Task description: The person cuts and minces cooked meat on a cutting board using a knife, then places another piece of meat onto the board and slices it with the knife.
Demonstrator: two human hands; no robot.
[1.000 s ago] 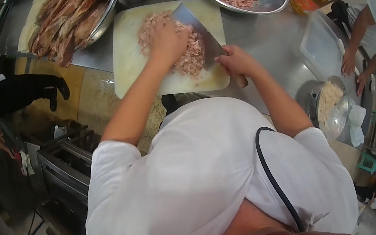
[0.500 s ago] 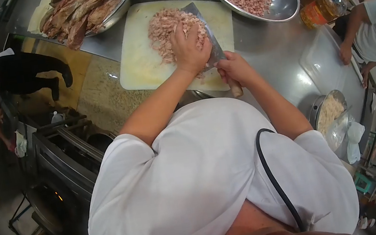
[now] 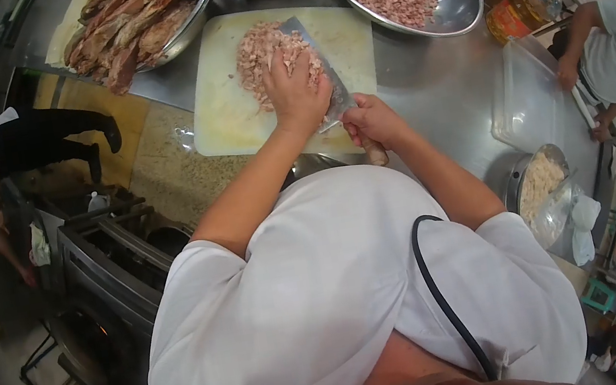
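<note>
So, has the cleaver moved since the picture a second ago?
Yes. The cleaver has shifted left against the cutting board: its handle, past the board's right edge a second ago, now points over the near edge.
</note>
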